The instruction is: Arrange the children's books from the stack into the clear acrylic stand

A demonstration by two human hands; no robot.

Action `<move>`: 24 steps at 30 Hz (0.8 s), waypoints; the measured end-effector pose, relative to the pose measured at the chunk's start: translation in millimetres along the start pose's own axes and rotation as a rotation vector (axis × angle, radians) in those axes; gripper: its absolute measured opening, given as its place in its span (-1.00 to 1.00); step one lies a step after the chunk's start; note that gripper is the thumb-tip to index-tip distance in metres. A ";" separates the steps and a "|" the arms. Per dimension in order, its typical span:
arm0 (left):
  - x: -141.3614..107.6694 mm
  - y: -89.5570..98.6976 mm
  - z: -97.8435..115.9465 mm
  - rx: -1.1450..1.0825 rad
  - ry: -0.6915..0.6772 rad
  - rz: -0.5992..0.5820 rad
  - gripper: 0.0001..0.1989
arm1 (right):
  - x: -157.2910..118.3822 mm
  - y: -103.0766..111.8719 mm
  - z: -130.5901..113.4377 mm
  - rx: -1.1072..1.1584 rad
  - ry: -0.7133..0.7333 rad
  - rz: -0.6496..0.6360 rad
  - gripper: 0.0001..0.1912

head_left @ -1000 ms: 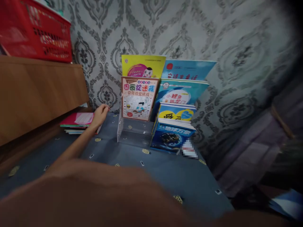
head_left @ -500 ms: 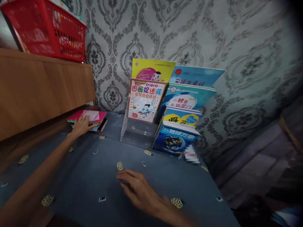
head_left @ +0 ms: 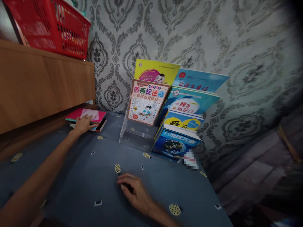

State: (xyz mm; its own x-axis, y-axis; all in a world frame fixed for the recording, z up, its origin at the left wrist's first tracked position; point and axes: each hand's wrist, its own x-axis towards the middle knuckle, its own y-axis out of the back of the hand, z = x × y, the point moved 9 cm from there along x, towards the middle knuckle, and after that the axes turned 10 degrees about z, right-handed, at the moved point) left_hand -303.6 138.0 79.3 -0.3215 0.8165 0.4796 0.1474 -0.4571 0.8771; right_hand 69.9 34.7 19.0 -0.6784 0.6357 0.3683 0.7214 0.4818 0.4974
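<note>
My left hand (head_left: 83, 124) reaches to the far left, its fingers spread over the pink-covered book (head_left: 98, 115) on top of a small stack. The thumb lies along the stack's near edge, above a dark-edged book (head_left: 102, 125) lower down. Over the blue-grey cloth (head_left: 78, 183) at the front, my right hand (head_left: 134, 190) is half curled, thumb apart from the fingers, holding nothing. Beyond it stands a clear acrylic book rack (head_left: 134, 138). A brown-bordered picture book (head_left: 145, 102) leans in its left column, with a yellow book (head_left: 156, 71) behind.
The rack's right column holds a light-blue book (head_left: 201, 78), a teal book (head_left: 193, 97), a yellow-and-blue book (head_left: 184, 119) and a dark-blue earth book (head_left: 174, 143). A wooden cabinet (head_left: 47, 82) stands at left, bearing a red basket (head_left: 50, 28). Patterned wallpaper is behind.
The view has shifted slightly. My left hand stays on the stack with little visible change. The right hand remains low over the cloth, its gap between thumb and fingers now clearer.
</note>
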 end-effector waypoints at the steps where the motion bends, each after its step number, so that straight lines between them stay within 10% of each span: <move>1: -2.0 1.2 0.4 0.008 -0.011 0.012 -0.39 | 0.0 0.1 -0.9 0.000 -0.009 -0.001 -0.74; 14: -20.3 19.1 21.6 0.076 -0.210 0.031 -0.57 | 1.1 4.5 -10.8 0.043 0.058 0.027 -0.75; 24: -84.5 20.7 35.7 0.169 -0.270 -0.031 -0.55 | 0.6 3.9 -8.8 0.049 0.058 0.028 -0.76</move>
State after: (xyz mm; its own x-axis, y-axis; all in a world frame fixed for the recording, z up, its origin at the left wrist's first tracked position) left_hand -240.0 72.2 57.9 -0.0716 0.9036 0.4223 0.3020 -0.3839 0.8726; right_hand 71.0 31.6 28.2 -0.6639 0.6139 0.4270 0.7451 0.4942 0.4479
